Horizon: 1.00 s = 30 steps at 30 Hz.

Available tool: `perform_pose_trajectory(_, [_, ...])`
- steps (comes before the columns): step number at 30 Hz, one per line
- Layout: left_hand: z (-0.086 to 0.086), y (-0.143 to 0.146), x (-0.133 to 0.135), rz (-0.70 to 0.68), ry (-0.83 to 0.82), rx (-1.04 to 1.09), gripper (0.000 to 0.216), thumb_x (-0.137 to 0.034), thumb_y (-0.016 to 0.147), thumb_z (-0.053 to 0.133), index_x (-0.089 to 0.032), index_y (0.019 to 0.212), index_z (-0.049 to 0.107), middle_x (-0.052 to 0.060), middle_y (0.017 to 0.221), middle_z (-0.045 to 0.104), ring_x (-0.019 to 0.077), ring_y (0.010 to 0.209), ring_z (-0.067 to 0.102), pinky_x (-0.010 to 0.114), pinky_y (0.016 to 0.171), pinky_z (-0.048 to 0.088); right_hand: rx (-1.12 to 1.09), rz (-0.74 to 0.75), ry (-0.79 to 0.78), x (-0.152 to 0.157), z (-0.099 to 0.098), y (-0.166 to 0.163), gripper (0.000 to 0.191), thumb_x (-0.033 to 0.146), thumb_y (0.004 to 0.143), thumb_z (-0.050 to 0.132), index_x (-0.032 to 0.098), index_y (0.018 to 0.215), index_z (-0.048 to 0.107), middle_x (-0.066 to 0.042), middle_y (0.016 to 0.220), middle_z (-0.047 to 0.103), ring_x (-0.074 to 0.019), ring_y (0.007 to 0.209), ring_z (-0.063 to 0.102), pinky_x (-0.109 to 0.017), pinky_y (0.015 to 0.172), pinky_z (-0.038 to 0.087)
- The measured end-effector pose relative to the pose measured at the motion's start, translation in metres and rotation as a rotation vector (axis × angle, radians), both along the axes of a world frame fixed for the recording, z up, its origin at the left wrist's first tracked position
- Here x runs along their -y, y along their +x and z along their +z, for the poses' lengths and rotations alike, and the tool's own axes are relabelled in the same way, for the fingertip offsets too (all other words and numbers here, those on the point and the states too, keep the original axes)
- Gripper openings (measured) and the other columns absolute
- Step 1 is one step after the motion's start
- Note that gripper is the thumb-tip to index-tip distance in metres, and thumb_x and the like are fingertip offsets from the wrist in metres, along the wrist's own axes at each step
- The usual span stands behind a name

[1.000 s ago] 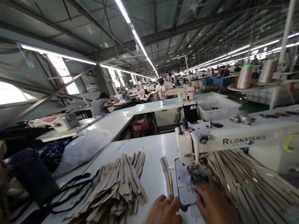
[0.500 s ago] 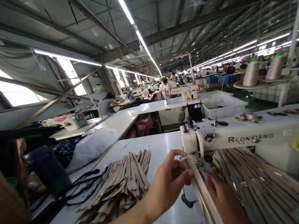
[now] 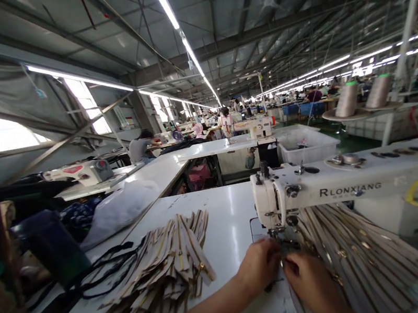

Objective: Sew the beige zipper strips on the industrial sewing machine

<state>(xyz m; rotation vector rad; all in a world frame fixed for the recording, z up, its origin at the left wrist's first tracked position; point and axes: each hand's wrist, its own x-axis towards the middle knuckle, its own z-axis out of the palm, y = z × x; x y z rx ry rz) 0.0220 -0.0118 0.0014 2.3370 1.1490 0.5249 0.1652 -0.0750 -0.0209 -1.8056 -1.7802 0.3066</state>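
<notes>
A beige zipper with metal teeth [image 3: 301, 307] hangs down toward me from between my hands, just in front of the sewing machine's needle area [image 3: 276, 230]. My right hand [image 3: 314, 280] is closed, pinching the zipper near its upper end. Close against it, my left hand [image 3: 261, 264] has its fingers curled together at the same end of the zipper; its fingertips are partly hidden. To the left lies a loose pile of similar zippers [image 3: 180, 251]. More zippers [image 3: 361, 254] are fanned out to the right, under the arm of the white sewing machine [image 3: 317, 187].
Black straps [image 3: 109, 267] and a dark container [image 3: 53, 250] lie left of the pile, with a white plastic bag [image 3: 122, 207] behind. Thread cones [image 3: 346, 100] stand at right. A white bin [image 3: 306, 144] and another machine [image 3: 260, 127] are farther off. A person [image 3: 140, 147] sits at back left.
My left hand has come down toward me and to the right, from the zipper's top at the machine head to beside my right hand. The zipper's upper part no longer shows. The view has shifted slightly.
</notes>
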Motion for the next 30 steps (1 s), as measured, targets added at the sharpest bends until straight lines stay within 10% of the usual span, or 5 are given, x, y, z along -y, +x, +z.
perform_pose_trajectory(13, [-0.002, -0.014, 0.002, -0.275, 0.346, -0.188, 0.031, -0.018, 0.095, 0.049, -0.018, 0.125, 0.059, 0.008, 0.102, 0.065, 0.0227, 0.096, 0.059, 0.033, 0.083, 0.052, 0.104, -0.009, -0.002, -0.002, 0.002, 0.002, 0.030, 0.016, 0.090, 0.045, 0.017, 0.090, 0.074, -0.008, 0.088, 0.074, -0.0204, 0.080, 0.069, -0.027, 0.072, 0.046])
perform_pose_trajectory(30, [-0.005, -0.009, -0.009, -0.288, 0.357, -0.072, 0.021, -0.015, 0.093, 0.051, -0.015, 0.104, 0.069, 0.010, 0.096, 0.061, 0.0209, 0.090, 0.058, 0.032, 0.081, 0.052, 0.133, -0.013, 0.099, -0.001, -0.005, 0.001, 0.028, 0.014, 0.089, 0.048, 0.016, 0.101, 0.073, -0.009, 0.094, 0.074, -0.0209, 0.084, 0.069, -0.028, 0.078, 0.049])
